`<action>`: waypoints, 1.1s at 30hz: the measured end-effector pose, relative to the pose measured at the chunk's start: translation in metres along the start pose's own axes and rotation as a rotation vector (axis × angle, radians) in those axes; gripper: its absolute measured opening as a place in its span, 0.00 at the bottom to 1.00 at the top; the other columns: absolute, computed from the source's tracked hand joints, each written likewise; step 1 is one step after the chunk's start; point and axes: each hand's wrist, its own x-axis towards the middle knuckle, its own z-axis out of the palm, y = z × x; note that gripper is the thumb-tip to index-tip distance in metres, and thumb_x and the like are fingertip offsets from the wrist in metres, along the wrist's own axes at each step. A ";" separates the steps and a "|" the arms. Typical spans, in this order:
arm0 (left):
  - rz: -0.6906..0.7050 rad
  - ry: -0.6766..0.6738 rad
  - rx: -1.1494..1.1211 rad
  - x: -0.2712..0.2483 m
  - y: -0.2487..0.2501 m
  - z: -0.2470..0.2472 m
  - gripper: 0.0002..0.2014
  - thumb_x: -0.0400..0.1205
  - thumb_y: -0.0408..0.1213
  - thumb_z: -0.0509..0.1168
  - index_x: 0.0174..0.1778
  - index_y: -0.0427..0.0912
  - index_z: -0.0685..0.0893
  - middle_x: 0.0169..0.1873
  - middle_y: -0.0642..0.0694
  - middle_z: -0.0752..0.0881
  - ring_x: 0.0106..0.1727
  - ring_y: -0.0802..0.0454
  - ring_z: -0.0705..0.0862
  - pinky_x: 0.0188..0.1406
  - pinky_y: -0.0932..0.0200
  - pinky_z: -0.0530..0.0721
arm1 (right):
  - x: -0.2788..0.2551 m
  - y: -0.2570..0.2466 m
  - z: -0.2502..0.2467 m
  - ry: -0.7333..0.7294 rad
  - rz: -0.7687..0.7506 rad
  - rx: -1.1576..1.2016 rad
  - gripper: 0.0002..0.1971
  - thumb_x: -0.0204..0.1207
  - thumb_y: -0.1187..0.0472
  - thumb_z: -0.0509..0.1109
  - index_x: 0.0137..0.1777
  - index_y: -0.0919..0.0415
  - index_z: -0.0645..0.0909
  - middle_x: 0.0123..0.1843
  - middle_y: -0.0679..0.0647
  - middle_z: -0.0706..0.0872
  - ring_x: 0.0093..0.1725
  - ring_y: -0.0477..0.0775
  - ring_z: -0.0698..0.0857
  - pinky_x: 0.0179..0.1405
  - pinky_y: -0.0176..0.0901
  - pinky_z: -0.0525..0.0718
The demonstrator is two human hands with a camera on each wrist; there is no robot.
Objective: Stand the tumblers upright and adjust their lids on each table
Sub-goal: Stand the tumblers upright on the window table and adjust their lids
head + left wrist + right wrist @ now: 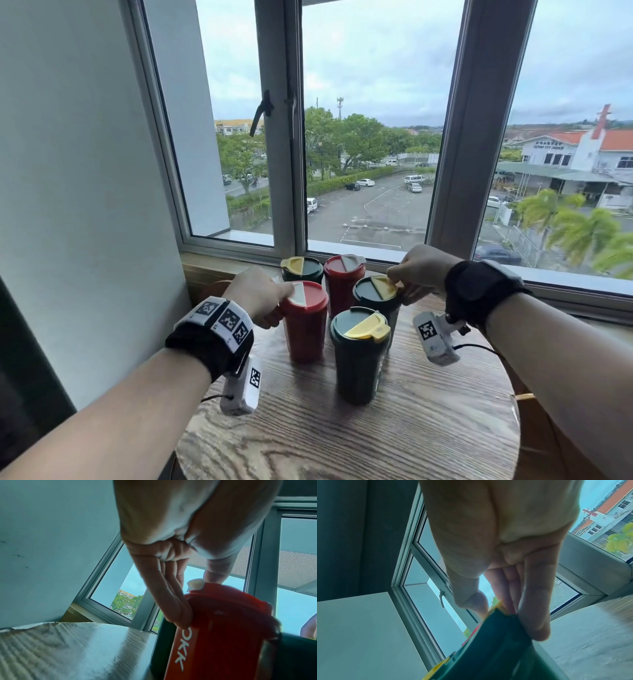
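Five tumblers stand upright on the round wooden table (428, 428). My left hand (281, 306) grips the lid of the front-left red tumbler (305, 335), with the thumb on its white flap (298, 294). In the left wrist view the fingers (176, 608) curl round the red lid's rim (231, 601). My right hand (398, 288) grips the lid of the right dark green tumbler (368, 296), with the thumb on its yellow flap (383, 287). In the right wrist view the thumb and fingers (537, 615) clamp that green lid (501, 635).
A dark green tumbler (358, 363) with a raised yellow flap stands nearest me. Another green tumbler (303, 270) and a red one (343, 287) stand at the back by the window sill (212, 267). A wall (68, 205) is on the left.
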 end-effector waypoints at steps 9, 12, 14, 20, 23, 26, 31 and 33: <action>0.047 0.025 0.080 0.002 0.008 0.005 0.19 0.83 0.42 0.67 0.37 0.28 0.90 0.26 0.35 0.92 0.32 0.39 0.94 0.41 0.41 0.95 | -0.002 -0.023 0.016 0.020 -0.020 -0.001 0.12 0.78 0.62 0.79 0.48 0.74 0.88 0.38 0.67 0.93 0.34 0.62 0.94 0.48 0.57 0.95; 0.050 0.032 0.081 0.002 0.009 0.006 0.20 0.84 0.42 0.66 0.38 0.27 0.91 0.27 0.35 0.92 0.32 0.39 0.94 0.42 0.42 0.95 | -0.003 -0.029 0.020 0.028 -0.024 -0.009 0.13 0.78 0.60 0.80 0.46 0.73 0.88 0.38 0.67 0.92 0.34 0.63 0.93 0.47 0.58 0.95; 0.051 0.034 0.083 0.002 0.008 0.006 0.21 0.85 0.43 0.65 0.38 0.26 0.91 0.27 0.34 0.92 0.32 0.38 0.94 0.43 0.43 0.95 | -0.002 -0.030 0.022 0.038 -0.024 -0.006 0.12 0.77 0.61 0.80 0.43 0.73 0.87 0.36 0.68 0.91 0.33 0.64 0.93 0.46 0.60 0.95; 0.065 0.063 0.062 0.002 0.005 0.007 0.20 0.84 0.42 0.66 0.36 0.28 0.90 0.27 0.35 0.92 0.32 0.39 0.94 0.41 0.42 0.95 | -0.003 -0.027 0.029 0.037 -0.019 -0.024 0.10 0.77 0.62 0.80 0.45 0.72 0.88 0.38 0.67 0.92 0.30 0.60 0.93 0.40 0.54 0.96; 0.080 0.050 0.084 0.003 0.005 0.007 0.21 0.84 0.43 0.65 0.35 0.29 0.91 0.26 0.37 0.92 0.31 0.41 0.94 0.41 0.44 0.95 | -0.004 -0.025 0.029 0.039 -0.009 -0.031 0.10 0.76 0.63 0.79 0.46 0.73 0.87 0.39 0.68 0.92 0.31 0.61 0.94 0.37 0.53 0.95; 0.089 0.061 0.105 0.005 0.005 0.007 0.21 0.84 0.44 0.65 0.34 0.31 0.91 0.25 0.38 0.92 0.30 0.43 0.94 0.40 0.45 0.95 | -0.004 -0.025 0.027 0.017 0.003 -0.048 0.10 0.77 0.63 0.79 0.47 0.72 0.86 0.40 0.68 0.92 0.31 0.60 0.94 0.34 0.49 0.94; 0.097 0.060 0.121 0.008 0.001 0.007 0.20 0.85 0.46 0.65 0.37 0.32 0.91 0.28 0.40 0.93 0.31 0.43 0.94 0.39 0.42 0.95 | -0.006 -0.024 0.023 -0.041 0.003 -0.097 0.13 0.79 0.62 0.76 0.52 0.75 0.86 0.43 0.70 0.93 0.43 0.66 0.96 0.50 0.59 0.95; 0.096 0.048 0.141 0.008 -0.003 0.005 0.21 0.84 0.50 0.65 0.39 0.35 0.91 0.31 0.42 0.94 0.32 0.44 0.94 0.39 0.41 0.95 | -0.011 -0.024 0.020 -0.073 -0.020 -0.136 0.17 0.81 0.57 0.75 0.55 0.74 0.86 0.47 0.69 0.93 0.47 0.67 0.95 0.53 0.61 0.94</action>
